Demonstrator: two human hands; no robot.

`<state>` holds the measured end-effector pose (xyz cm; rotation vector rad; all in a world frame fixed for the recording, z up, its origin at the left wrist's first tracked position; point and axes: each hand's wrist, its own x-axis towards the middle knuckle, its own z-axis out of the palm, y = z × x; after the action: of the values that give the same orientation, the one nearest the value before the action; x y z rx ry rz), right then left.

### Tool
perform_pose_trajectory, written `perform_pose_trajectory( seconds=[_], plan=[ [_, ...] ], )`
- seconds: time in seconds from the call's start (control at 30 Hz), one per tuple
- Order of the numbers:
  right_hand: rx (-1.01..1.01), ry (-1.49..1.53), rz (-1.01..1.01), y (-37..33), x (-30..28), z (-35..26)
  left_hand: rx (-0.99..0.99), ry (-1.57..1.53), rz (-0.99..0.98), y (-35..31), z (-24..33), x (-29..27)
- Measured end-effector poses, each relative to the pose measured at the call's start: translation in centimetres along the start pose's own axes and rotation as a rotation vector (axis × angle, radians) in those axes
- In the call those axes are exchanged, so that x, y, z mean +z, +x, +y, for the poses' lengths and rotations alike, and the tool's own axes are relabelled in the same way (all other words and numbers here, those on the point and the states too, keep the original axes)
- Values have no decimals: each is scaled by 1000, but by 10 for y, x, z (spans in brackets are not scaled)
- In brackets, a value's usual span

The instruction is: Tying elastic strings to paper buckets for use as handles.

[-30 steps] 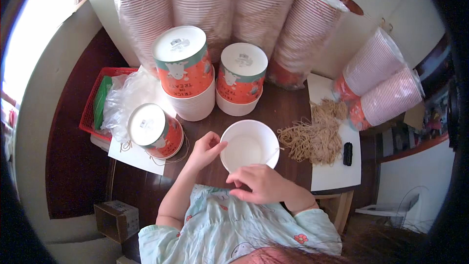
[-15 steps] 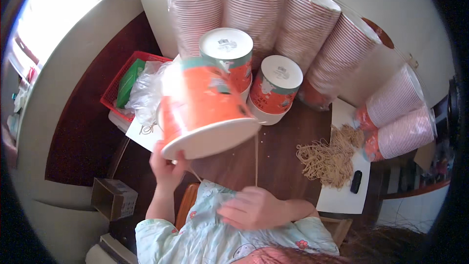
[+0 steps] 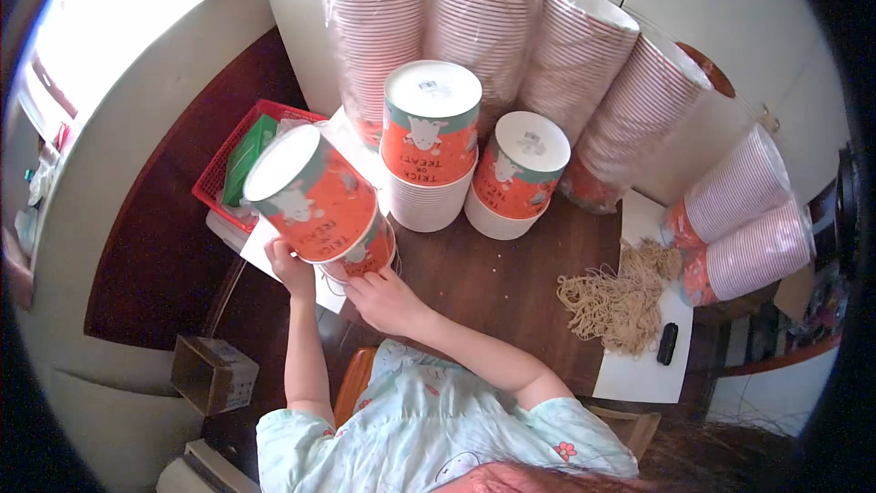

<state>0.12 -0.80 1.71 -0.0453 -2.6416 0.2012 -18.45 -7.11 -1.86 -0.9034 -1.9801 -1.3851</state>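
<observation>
My left hand (image 3: 290, 269): fingers partly curled, up against the low left side of the upper printed paper bucket (image 3: 319, 205); can't tell if thumb and fingers pinch its rim. My right hand (image 3: 388, 299): back up, fingers reaching forward and close together, tips at the low edge of the lower printed paper bucket (image 3: 367, 262); thumb unclear, can't tell if it grips.

Upper bucket sits over the lower bucket, at my left end of the brown table (image 3: 465, 292), near the 2 inverted bucket stacks (image 3: 429, 141). White sheet (image 3: 258, 251) shows beside my left hand. Upper bucket: mouth down toward my right hand, white base up and off to the left, long axis clearly tilted. Lower bucket mostly covered, only a strip of orange and teal showing.

Print: dark capitals on the orange wall, upside down, plus a white animal head by the teal band, also inverted. Matching print on the 2 stacks. Small marks on their bases, too fine to read. Tangled tan twine (image 3: 620, 301) well apart, to my right
</observation>
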Motion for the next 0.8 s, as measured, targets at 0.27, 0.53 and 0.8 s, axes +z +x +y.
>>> perform_pose_trajectory(
  seconds=[0.27,0.53,0.8],
  plan=[
    [77,151,-91,-19,41,13,-46,-10,-190,-34,-18,7],
    [154,136,-260,-24,57,23,33,42,-239,-35,-21,-5],
    [133,152,-227,-31,60,24,198,-51,-197,49,70,-29]
  ],
)
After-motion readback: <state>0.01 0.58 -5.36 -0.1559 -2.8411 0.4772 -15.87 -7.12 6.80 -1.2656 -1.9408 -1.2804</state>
